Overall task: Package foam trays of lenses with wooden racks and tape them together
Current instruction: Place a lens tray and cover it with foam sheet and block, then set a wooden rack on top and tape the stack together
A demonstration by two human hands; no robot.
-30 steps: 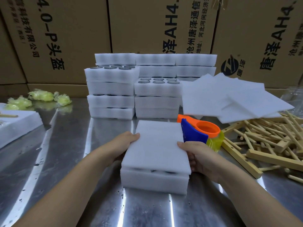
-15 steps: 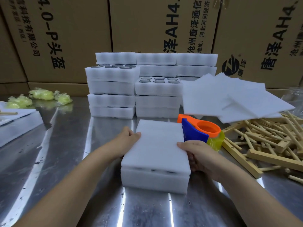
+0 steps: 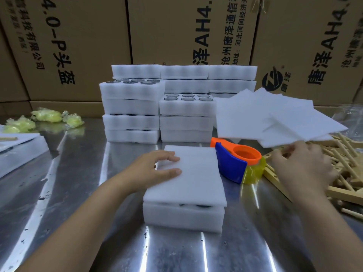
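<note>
A white foam tray [image 3: 182, 217] lies on the steel table in front of me, covered by a thin foam sheet [image 3: 194, 173]; dark lenses show in the gap between them. My left hand [image 3: 157, 169] rests on the sheet's left edge with fingers stretched over it. My right hand [image 3: 300, 165] is off to the right, over the pile of wooden racks [image 3: 345, 173], fingers loosely spread and blurred; it holds nothing that I can make out. An orange and blue tape dispenser [image 3: 235, 161] with yellowish tape sits between the tray and the racks.
Stacks of foam trays with lenses [image 3: 184, 116] stand behind the tray. Loose foam sheets [image 3: 275, 118] fan out at the back right. Crumpled yellow tape [image 3: 45, 118] lies far left, more foam [image 3: 19, 148] at the left edge. Cardboard boxes [image 3: 176, 36] wall off the back.
My right hand has left the foam tray's right edge and moved right to the wooden racks. My left hand has shifted further onto the sheet.
</note>
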